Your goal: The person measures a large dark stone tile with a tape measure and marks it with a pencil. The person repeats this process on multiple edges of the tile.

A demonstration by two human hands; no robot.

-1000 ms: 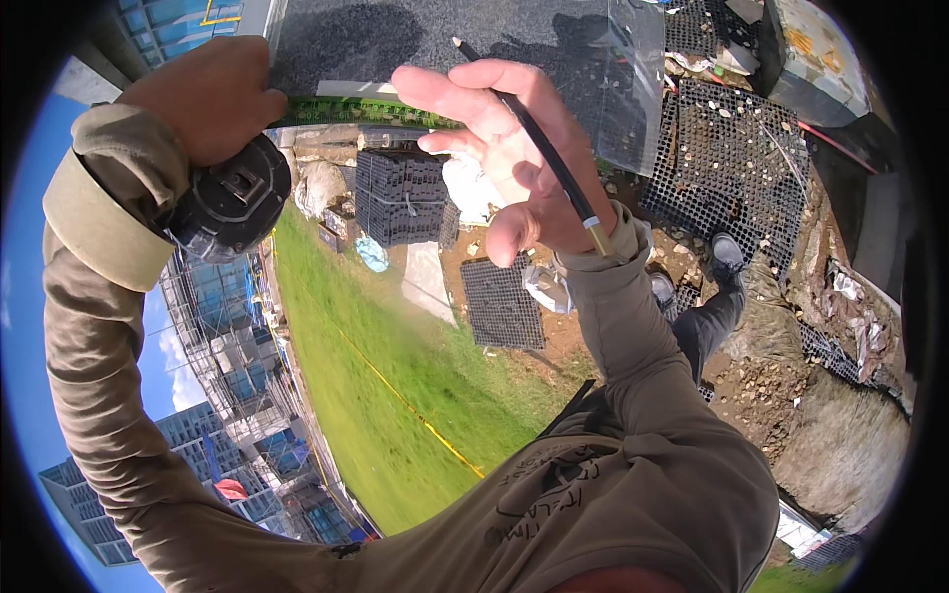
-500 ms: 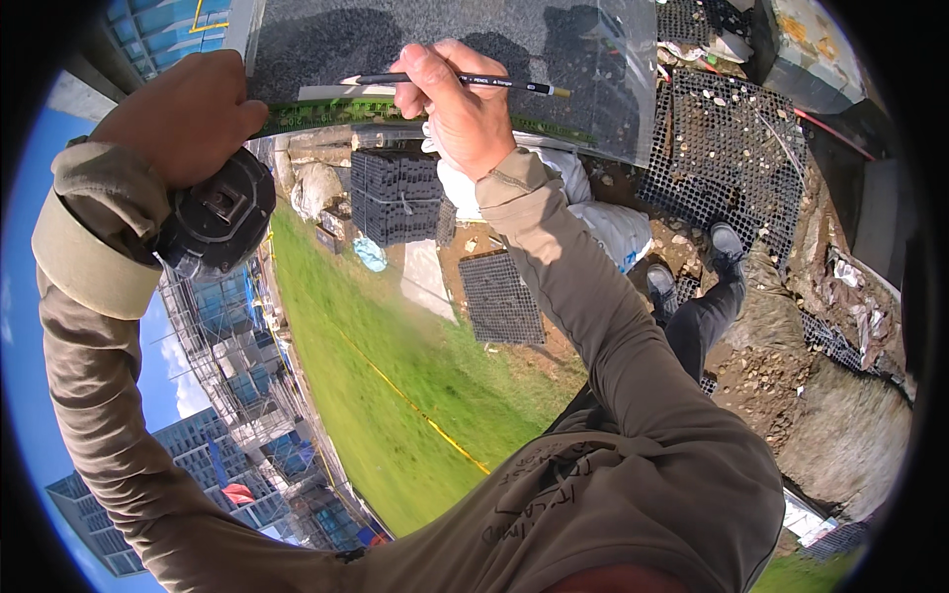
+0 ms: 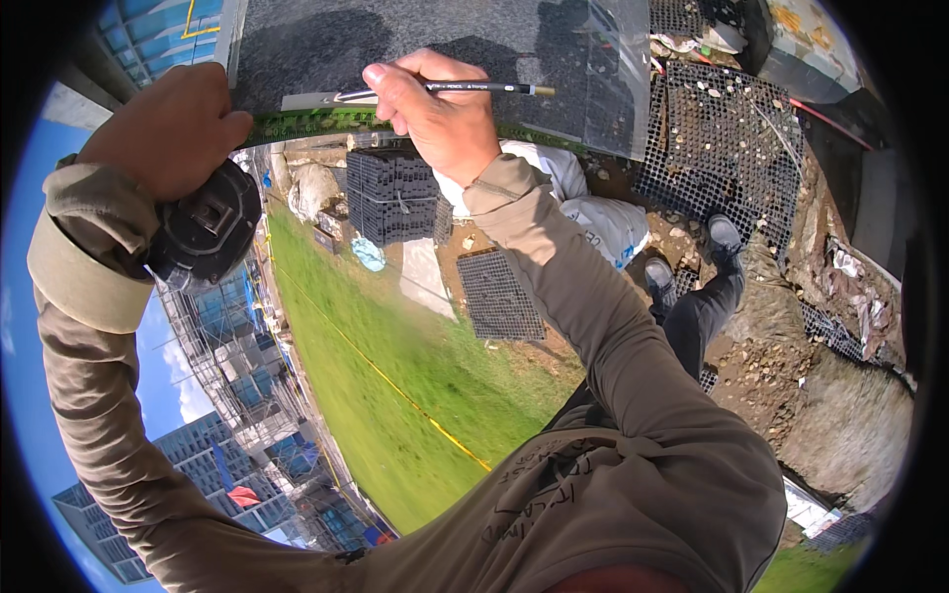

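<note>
- Black pencil [image 3: 474,88] lies nearly level at the upper centre of the frame, pinched in the fingers of the right hand [image 3: 435,114], its tip on a grey strip [image 3: 314,100] at the lower edge of a dark grey sheet [image 3: 435,40].
- Left hand [image 3: 168,128], at upper left, is curled shut and pressed against the sheet's green-edged border [image 3: 297,124]; a round black device [image 3: 206,237] is strapped at its wrist.
- Below, black plastic grid panels [image 3: 499,294] lie on bare soil beside a strip of grass [image 3: 395,366]; white sacks [image 3: 593,212] sit near the person's grey shoes [image 3: 725,237].
</note>
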